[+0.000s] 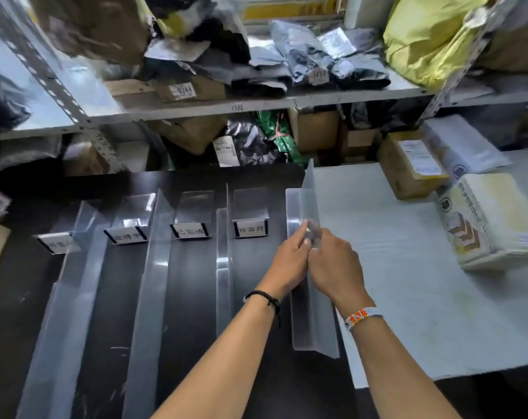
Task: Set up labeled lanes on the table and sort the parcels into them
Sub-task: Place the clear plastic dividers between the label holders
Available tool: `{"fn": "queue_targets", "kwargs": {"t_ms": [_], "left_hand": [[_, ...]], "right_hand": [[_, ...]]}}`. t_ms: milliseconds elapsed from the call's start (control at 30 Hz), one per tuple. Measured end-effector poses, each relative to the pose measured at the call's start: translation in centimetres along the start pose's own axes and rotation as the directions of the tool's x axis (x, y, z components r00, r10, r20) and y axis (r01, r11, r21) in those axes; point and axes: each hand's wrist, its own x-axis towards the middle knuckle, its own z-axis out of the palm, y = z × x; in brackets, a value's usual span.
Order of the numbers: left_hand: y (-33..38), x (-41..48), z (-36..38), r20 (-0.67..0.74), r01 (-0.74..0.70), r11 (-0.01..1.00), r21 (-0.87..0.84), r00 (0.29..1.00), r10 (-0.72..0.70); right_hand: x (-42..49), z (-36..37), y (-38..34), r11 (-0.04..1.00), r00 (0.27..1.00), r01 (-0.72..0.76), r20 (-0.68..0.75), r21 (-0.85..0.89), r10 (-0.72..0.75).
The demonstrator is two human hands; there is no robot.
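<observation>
Left hand (290,258) & right hand (332,261) both pinch the top edge of the clear divider (310,195), upright at the lanes' right end btwn black table (193,297) & white mat (392,267); prob. light, stiff, slick acrylic, best held by its edge.

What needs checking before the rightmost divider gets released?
1. Grip: left hand and right hand both pinch the rightmost divider at its top edge: ok.
2. Its base flat on the black table, along the white mat: cannot tell.
3. Other three dividers standing: ok.
4. Four label holders in place: ok; the leftmost label's text is blurred.
5. No parcel between the dividers: ok.
6. Parcels within view: cardboard box and white parcel lie on the white mat: ok.
</observation>
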Motion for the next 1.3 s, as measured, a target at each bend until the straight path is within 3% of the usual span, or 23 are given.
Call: {"fn": "queue_targets", "kwargs": {"t_ms": [167, 333, 400, 500, 633, 833, 1067, 1300], "left_hand": [[-2.9, 2.4, 1.9, 0.032, 0.127, 0.991, -0.045, 0.992, -0.126], [-4.3, 3.3, 3.0, -0.057, 0.223, 0.972, -0.069, 0.972, -0.227], [-4.3, 3.1, 3.5, -0.094, 0.211, 0.977, -0.033, 0.972, -0.213], [-4.2, 3.8, 3.6, -0.181, 0.167, 0.986, 0.021, 0.970, -0.160], [-4.2, 5.5, 3.0, -0.194, 0.158, 0.979, 0.132, 0.972, -0.131], [-4.6, 5.3, 3.1, -0.051, 0.239, 0.938, 0.250, 0.971, -0.234], [-5.3, 0.4, 2.5, 0.051, 0.221, 0.896, 0.386, 0.964, -0.260], [-4.0, 3.1, 1.2, -0.054, 0.223, 0.916, 0.333, 0.974, -0.218]], "right_hand": [[3.1, 2.1, 3.1, 0.998, 0.990, -0.059, 0.129, -0.018, 0.061], [4.9, 3.6, 6.0, 0.999, 0.969, -0.008, 0.246, 0.053, -0.006], [5.2, 3.5, 7.2, 0.984, 0.956, -0.031, 0.293, 0.173, -0.021], [6.1, 3.4, 8.5, 0.843, 0.921, -0.216, 0.389, 0.493, 0.009], [7.2, 4.4, 8.6, 0.738, 0.867, -0.316, 0.497, 0.596, -0.030], [7.9, 6.2, 8.9, 0.743, 0.865, -0.303, 0.500, 0.596, -0.048], [7.7, 7.2, 9.2, 0.767, 0.895, -0.259, 0.444, 0.586, -0.037], [7.4, 7.8, 9.3, 0.764, 0.903, -0.262, 0.429, 0.589, -0.021]]}}
